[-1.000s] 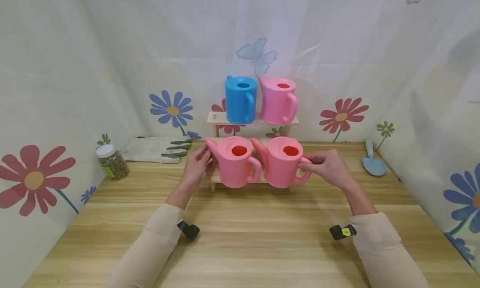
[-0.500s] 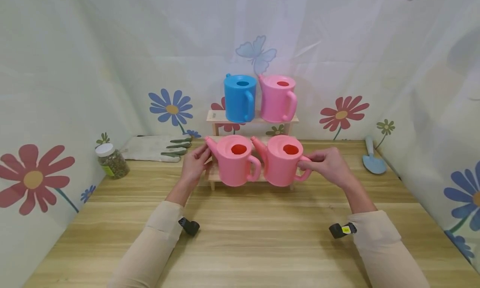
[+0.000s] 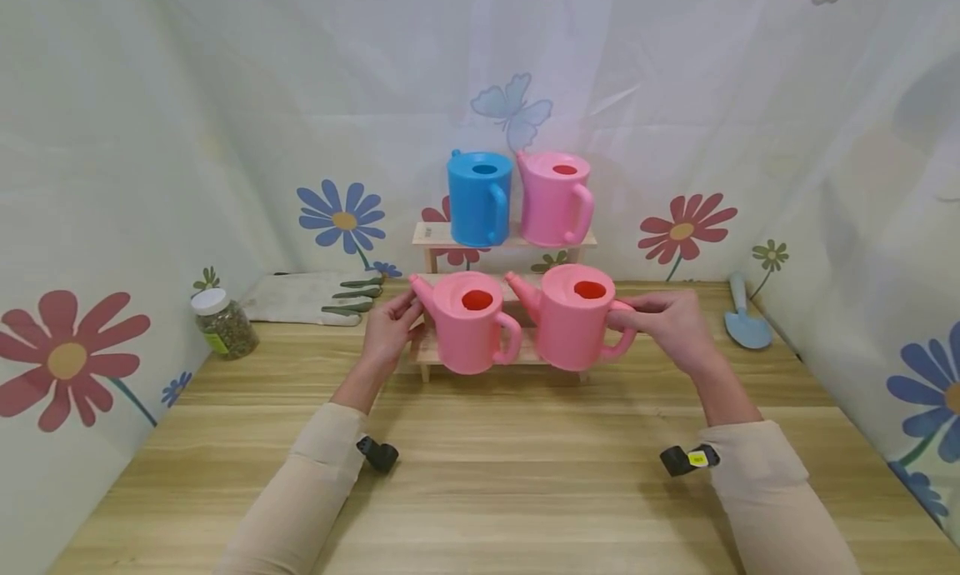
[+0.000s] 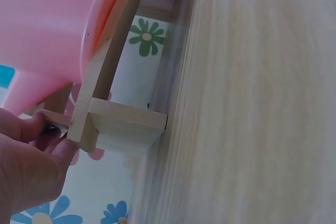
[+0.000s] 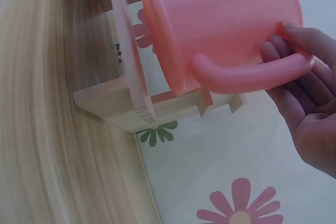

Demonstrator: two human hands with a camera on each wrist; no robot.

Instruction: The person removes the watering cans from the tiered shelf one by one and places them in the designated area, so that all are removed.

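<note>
Since the earlier frame, my right hand (image 3: 675,325) has shifted slightly right with the pink watering can (image 3: 572,333) above the lower shelf (image 3: 527,357), thumb and fingers pinching its handle (image 3: 627,342), while my left hand (image 3: 388,329) grips the shelf's left end beside the other pink can (image 3: 467,333). I cannot tell whether the base touches wood; held from one side only, it could tip, or catch the shelf edge. Its spout (image 3: 523,293) points left and far, the long axis running to the handle at right, the body roughly upright.
</note>
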